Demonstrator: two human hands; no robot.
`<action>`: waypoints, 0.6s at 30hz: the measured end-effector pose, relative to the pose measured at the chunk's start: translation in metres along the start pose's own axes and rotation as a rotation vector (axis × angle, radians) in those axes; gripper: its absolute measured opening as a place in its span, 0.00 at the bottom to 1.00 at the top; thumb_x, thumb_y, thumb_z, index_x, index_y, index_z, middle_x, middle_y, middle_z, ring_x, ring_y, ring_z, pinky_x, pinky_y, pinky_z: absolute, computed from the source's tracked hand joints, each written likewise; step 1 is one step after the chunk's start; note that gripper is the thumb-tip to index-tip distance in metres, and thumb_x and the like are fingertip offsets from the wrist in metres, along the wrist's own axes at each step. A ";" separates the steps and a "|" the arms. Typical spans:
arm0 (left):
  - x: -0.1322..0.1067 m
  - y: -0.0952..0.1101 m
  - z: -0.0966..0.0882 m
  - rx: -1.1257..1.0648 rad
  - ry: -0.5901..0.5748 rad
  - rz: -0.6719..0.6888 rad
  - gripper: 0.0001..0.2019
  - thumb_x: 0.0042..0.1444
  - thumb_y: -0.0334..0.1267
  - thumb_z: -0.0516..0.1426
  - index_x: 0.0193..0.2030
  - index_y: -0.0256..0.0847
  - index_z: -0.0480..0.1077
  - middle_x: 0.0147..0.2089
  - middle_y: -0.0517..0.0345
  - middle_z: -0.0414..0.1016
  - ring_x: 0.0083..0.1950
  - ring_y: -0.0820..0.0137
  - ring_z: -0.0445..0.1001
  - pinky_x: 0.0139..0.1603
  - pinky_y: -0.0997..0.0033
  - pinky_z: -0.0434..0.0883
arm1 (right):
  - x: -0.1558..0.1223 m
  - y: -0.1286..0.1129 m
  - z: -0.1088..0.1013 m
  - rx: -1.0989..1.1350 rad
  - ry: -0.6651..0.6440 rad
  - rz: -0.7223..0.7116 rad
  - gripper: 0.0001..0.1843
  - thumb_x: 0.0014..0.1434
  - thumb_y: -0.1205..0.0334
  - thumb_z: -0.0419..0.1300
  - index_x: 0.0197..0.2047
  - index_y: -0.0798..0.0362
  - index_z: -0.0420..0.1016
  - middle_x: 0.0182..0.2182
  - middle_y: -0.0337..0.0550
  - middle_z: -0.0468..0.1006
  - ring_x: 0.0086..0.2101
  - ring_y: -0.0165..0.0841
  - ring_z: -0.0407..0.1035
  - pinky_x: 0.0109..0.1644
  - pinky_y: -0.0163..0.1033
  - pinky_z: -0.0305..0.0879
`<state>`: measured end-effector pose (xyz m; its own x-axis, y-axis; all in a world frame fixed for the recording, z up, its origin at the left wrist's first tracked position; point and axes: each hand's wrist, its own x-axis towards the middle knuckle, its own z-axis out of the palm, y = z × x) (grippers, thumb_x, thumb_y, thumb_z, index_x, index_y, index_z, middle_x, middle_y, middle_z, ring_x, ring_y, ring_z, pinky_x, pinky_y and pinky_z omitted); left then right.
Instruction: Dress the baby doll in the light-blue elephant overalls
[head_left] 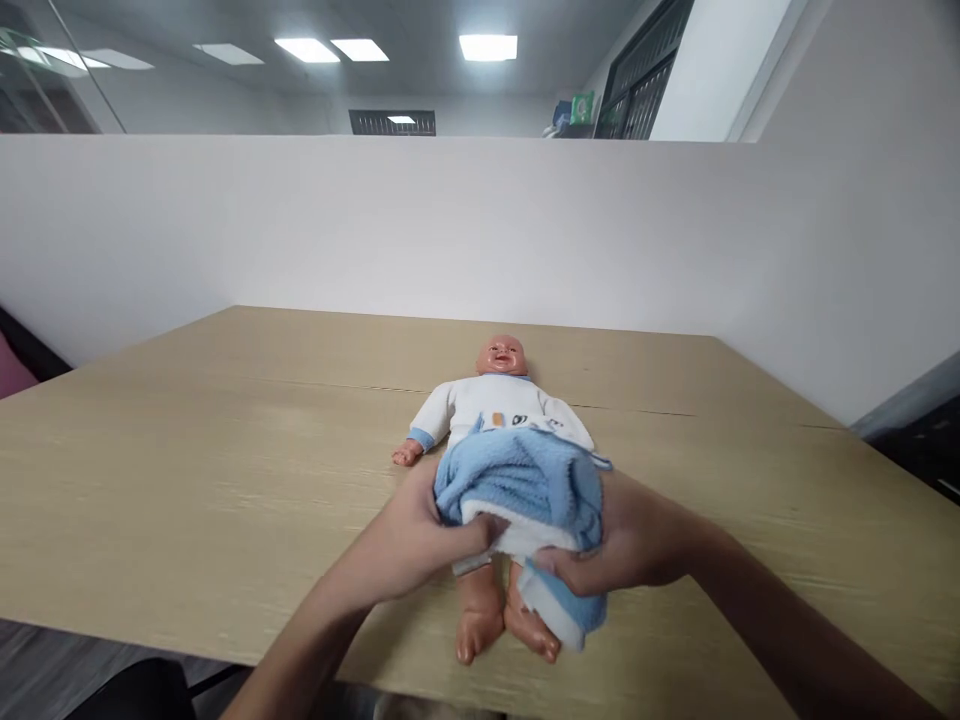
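A baby doll [504, 356] lies on its back, head toward the wall, in a white top [484, 397] with blue cuffs and collar. Its bare feet [480, 615] point at me. Blue fleece baby pants [525, 470] with white edging are bunched over its middle and upper legs. My left hand [431, 530] grips them at the left, thumb on the white edge. On the right, my right hand [622, 540] is closed on the same pants, and one pant leg hangs below it by the doll's foot. The doll's hand on the right is hidden.
The wooden table [225, 480] has seams across it and its front edge is close to me. A white wall [465, 225] with a window above stands behind. A black chair [142, 690] is at the lower left, and a dark object [919, 440] is beyond the right edge.
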<state>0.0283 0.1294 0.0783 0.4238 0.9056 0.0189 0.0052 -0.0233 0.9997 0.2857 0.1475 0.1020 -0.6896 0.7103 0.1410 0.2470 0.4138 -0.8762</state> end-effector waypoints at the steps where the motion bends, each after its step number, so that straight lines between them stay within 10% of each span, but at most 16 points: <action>1: -0.007 -0.007 0.005 -0.018 0.012 -0.007 0.24 0.49 0.43 0.76 0.51 0.39 0.79 0.49 0.53 0.86 0.51 0.58 0.81 0.54 0.63 0.78 | -0.002 -0.001 0.006 0.004 0.015 0.042 0.28 0.52 0.58 0.77 0.56 0.53 0.82 0.46 0.43 0.86 0.46 0.43 0.80 0.57 0.45 0.79; 9: -0.051 -0.050 0.040 0.181 0.324 -0.069 0.27 0.66 0.56 0.63 0.62 0.37 0.76 0.60 0.45 0.83 0.62 0.51 0.80 0.64 0.57 0.76 | -0.006 0.009 0.051 0.056 0.234 0.236 0.15 0.60 0.64 0.64 0.50 0.51 0.83 0.46 0.42 0.87 0.48 0.41 0.80 0.58 0.44 0.75; 18: -0.044 -0.076 0.031 0.237 0.281 -0.124 0.26 0.71 0.54 0.58 0.65 0.38 0.74 0.58 0.47 0.83 0.63 0.51 0.79 0.65 0.56 0.74 | -0.003 0.036 0.065 -0.152 0.269 0.336 0.04 0.59 0.62 0.64 0.33 0.50 0.75 0.31 0.38 0.82 0.33 0.37 0.75 0.37 0.39 0.66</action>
<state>0.0375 0.0780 0.0006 0.1420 0.9877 -0.0662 0.2639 0.0267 0.9642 0.2528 0.1234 0.0397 -0.3582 0.9336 -0.0070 0.5380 0.2003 -0.8188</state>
